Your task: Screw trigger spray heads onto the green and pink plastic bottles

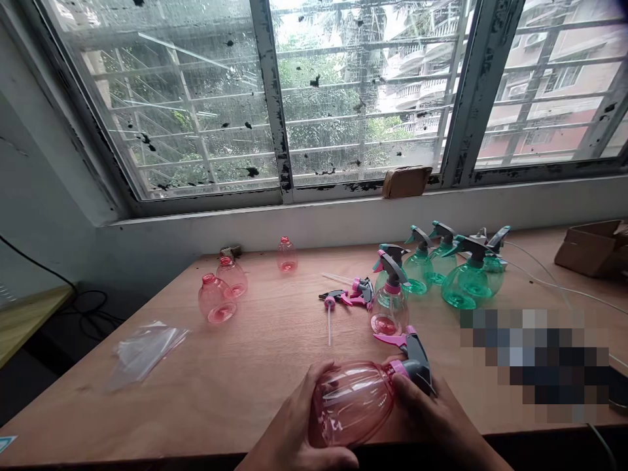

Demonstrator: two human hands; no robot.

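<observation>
A pink see-through spray bottle lies tilted on its side between my hands, above the table's front edge. My left hand is wrapped round the bottle's base. At the neck, my right hand closes on the pink collar of the grey-and-pink spray head. Just beyond stands another pink spray bottle with its head on. Loose spray heads with thin tubes lie to its left. Pink bottles without heads stand farther left, one of them near the wall.
Several green spray bottles with heads stand at the back right. Clear plastic bags lie on the left of the wooden table. A cardboard box and white cables are at the right, near a blurred-out patch.
</observation>
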